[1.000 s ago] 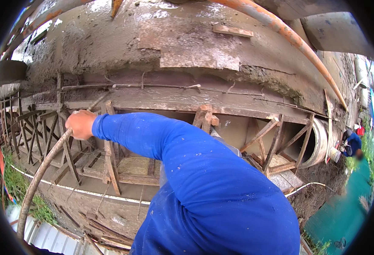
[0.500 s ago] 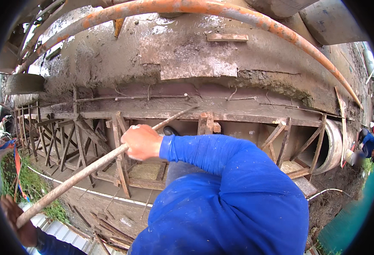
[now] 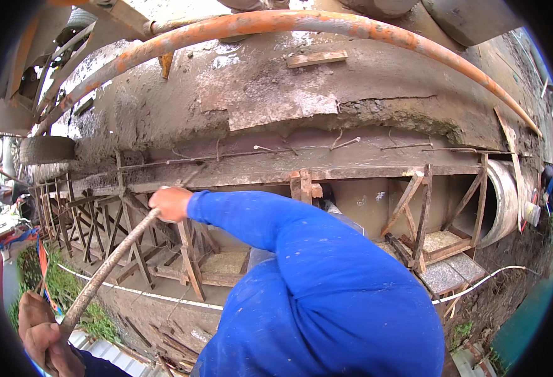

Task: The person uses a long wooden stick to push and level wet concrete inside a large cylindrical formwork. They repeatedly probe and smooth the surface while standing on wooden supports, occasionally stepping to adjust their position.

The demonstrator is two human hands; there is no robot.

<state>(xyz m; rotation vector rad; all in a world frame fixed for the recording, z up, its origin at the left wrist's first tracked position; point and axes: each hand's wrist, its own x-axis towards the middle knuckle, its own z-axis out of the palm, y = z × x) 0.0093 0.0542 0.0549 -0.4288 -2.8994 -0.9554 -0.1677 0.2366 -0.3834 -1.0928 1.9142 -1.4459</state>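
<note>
My right hand point(image 3: 169, 204), at the end of a blue sleeve crossing my body, is closed around a long, muddy, pale pole point(image 3: 113, 267). The pole slants from the lower left up toward a timber formwork point(image 3: 425, 213) in the trench, where its far part is partly hidden behind my hand and the boards. My left hand point(image 3: 45, 336), in shadow at the lower left edge, has its fingers curled on the pole's near part. My blue-clad body covers the lower middle of the view, over part of the formwork.
An orange, scuffed pipe point(image 3: 402, 39) arches above a muddy slab point(image 3: 389, 72) with a loose board point(image 3: 317, 58). A tyre point(image 3: 47, 149) is at left, a large concrete pipe point(image 3: 497, 188) at right. Grass and metal sheeting point(image 3: 100, 352) lie at lower left.
My left hand has come into view at the lower left on the pole. My right hand moved rightward, then back left, still gripping it. The view has shifted slightly over the trench.
</note>
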